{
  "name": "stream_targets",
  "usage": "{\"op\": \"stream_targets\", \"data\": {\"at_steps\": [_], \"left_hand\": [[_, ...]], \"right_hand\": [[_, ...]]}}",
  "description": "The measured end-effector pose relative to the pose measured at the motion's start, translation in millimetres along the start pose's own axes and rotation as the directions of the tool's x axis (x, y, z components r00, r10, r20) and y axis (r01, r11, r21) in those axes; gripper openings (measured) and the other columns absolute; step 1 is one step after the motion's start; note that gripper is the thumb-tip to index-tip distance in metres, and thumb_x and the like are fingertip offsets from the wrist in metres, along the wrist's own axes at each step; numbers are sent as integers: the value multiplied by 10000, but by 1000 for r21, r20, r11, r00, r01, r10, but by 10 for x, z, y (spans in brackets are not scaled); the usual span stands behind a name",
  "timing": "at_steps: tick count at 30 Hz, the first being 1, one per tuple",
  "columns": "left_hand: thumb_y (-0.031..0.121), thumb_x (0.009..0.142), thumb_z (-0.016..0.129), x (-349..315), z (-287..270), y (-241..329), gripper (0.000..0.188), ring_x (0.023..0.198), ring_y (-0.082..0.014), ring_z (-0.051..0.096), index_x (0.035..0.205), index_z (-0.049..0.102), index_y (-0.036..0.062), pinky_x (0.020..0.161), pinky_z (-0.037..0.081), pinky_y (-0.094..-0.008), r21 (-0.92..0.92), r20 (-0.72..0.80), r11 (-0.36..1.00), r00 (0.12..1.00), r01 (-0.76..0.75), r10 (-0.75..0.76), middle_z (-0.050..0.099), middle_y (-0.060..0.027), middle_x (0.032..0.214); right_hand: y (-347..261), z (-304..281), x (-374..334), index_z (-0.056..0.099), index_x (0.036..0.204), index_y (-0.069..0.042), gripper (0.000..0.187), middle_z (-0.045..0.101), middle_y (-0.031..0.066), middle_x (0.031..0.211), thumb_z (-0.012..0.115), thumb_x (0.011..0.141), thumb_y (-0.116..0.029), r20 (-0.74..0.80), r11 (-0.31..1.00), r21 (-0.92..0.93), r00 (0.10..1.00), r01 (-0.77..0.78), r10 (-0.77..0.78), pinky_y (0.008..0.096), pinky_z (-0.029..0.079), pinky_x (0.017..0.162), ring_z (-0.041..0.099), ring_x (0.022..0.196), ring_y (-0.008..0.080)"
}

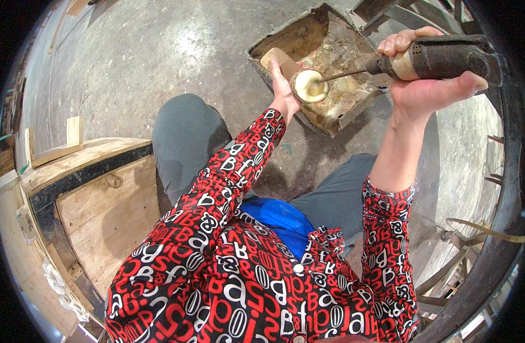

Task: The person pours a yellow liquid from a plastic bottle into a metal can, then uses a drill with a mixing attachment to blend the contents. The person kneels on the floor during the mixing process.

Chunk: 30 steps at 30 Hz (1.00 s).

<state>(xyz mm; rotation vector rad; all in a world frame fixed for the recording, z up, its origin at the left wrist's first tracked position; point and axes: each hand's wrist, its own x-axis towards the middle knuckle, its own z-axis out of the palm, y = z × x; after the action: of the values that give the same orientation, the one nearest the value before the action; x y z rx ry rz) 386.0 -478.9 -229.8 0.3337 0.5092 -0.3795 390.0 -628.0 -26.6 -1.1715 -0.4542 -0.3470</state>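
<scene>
My left hand [283, 90] is closed around a tan, elongated hollow piece [280, 60] with a round, cream-coloured mouth [306, 79] turned to the right. What kind of piece it is I cannot make out. My right hand [418, 91] grips a dark handheld power drill [445, 60], with the thumb stretched along its underside. From the drill a long, thin metal shaft [348, 72] runs left into the mouth of the piece; its tip is hidden inside. Both hands are above a worn, crusted brown tray [331, 121] on the floor, with pale residue in it.
At the left stands a wooden box or bench [111, 197] with a dark edge strip. Metal framework [462, 257] is at the right, and dark metal bars [408, 16] stand beyond the tray. My grey-trousered knees [188, 134] are on the near side of the tray, over concrete floor [154, 63].
</scene>
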Motion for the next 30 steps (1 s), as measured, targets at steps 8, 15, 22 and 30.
{"op": "stream_targets", "data": {"at_steps": [8,15,22,30], "left_hand": [[772,765,305,4,-13,-3,794,871,-276,597,1090,436,60,788,489,-487,0,8,998,998,-63,63,594,-129,932],[783,757,298,-31,21,24,816,912,-284,587,1132,415,68,813,477,-498,10,0,998,998,-65,65,589,-126,969],[773,770,249,7,19,47,793,994,-325,555,1110,462,89,848,426,-567,17,-30,996,996,-85,86,585,-144,1058],[769,771,270,7,42,74,810,939,-306,569,1108,454,56,829,453,-510,21,-33,991,991,-129,129,592,-153,1002]], "right_hand": [[-1,-7,-12,563,867,-37,977,539,139,635,282,577,-926,-23,1000,-11,1000,-20,20,380,451,568,532,580,253],[-35,16,-16,562,861,-30,980,533,139,639,280,578,-925,-8,998,53,1000,-27,28,384,437,577,521,589,254],[-52,73,-36,562,866,-33,985,527,137,641,267,577,-927,30,999,39,999,-20,19,382,424,580,511,586,248],[-40,107,-60,559,906,-41,991,523,138,647,251,584,-926,73,995,96,997,-26,19,390,424,597,512,594,247]]}}
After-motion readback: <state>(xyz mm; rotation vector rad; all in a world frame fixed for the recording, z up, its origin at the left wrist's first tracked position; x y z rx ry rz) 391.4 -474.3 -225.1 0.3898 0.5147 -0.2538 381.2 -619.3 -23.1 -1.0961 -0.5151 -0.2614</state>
